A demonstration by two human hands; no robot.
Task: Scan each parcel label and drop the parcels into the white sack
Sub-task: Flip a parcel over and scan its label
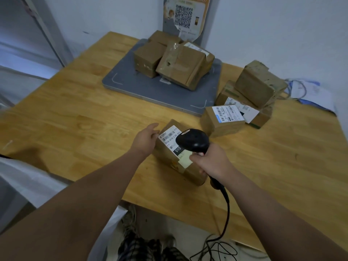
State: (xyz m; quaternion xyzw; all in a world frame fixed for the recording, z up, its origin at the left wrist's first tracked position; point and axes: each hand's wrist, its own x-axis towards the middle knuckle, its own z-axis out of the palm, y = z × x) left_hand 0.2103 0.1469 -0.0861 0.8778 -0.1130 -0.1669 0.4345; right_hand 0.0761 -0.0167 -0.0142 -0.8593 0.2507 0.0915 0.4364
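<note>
Parcel (178,162) is being scanned, right hand (211,161) gripping scanner (192,141) over it, left hand (146,139) touching it loose-fingered; boxes (222,119) beyond are waiting.

A wooden table (75,113) with a light, jointed-plank top fills the middle. Plain bluish-white walls (273,25) rise behind it. On the far wall stands 1 upright grey panel (209,31) carrying an orange QR-code poster (185,14). A grey frame (47,32) slants at far left. Pale floor (188,234) shows below the near edge. The light is dim and even.
</note>
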